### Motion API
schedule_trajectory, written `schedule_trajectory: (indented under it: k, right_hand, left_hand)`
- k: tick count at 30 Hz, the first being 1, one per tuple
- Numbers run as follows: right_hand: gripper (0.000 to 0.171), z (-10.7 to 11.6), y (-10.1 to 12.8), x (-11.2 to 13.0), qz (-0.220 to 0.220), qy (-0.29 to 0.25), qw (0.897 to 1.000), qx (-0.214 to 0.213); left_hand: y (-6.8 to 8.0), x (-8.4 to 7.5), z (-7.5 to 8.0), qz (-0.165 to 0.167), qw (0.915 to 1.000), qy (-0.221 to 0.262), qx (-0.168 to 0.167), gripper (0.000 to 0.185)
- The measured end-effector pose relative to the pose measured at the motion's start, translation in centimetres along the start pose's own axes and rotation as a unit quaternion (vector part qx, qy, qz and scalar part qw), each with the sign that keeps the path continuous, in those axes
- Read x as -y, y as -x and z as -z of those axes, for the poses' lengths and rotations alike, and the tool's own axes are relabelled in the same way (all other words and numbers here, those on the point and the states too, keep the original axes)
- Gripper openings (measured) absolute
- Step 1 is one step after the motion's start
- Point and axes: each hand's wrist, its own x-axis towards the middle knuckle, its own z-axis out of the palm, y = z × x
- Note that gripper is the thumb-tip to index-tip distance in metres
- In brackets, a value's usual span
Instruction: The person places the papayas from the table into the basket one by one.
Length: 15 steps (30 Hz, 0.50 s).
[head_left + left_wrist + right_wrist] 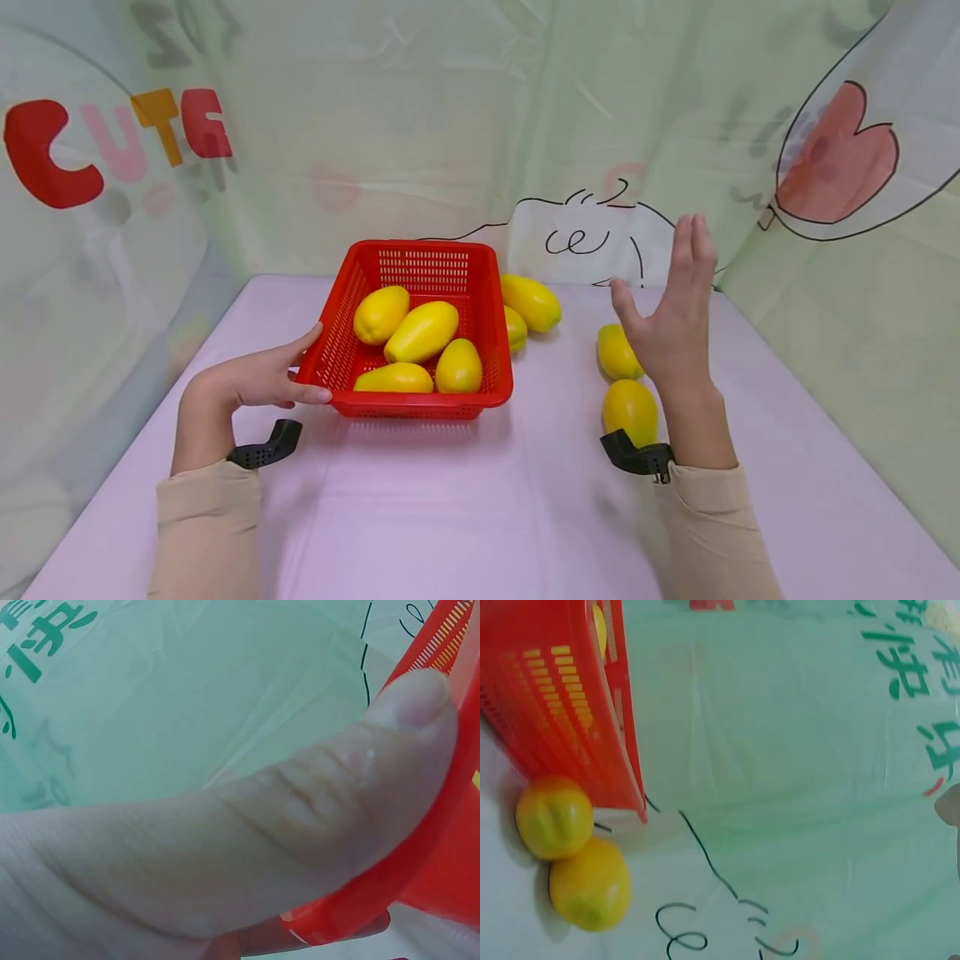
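Right, I'm mid-way through loading the basket [491,333], by my read: four mangoes lie inside it, four more sit out on the table [480,517]. My left hand [251,382] pinches the basket's near-left rim, thumb over the edge, steadying it. My right hand [671,321] hangs raised and released, fingers straight, holding nothing. Just below it lie two mangoes, the nearer one [630,410] beside my wrist; two others rest against the basket's right wall. Next, I judge, that hand must drop and wrap the nearer one.
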Motion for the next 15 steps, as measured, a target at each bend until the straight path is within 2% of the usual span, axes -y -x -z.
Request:
schedule_trajectory:
  k: [4,7,11,15]
  right_hand:
    - [0.087,0.4,0.0,-1.8,-0.048,0.028,0.998,-0.006]
    - [0.09,0.4,0.1,-2.6,-0.089,0.048,0.995,0.008]
    - [0.097,0.2,0.4,-3.5,-0.155,0.059,0.985,0.048]
    - [0.101,-0.3,0.8,-4.6,-0.209,0.075,0.97,0.103]
  left_hand:
    - [0.0,-0.1,0.0,0.002,1.0,0.002,-0.001,0.117]
    - [0.1,-0.1,0.0,0.003,1.0,0.003,-0.001,0.117]
    - [0.1,-0.2,0.0,0.004,1.0,0.004,-0.001,0.117]
    - [0.1,-0.2,0.0,0.003,1.0,0.003,-0.002,0.116]
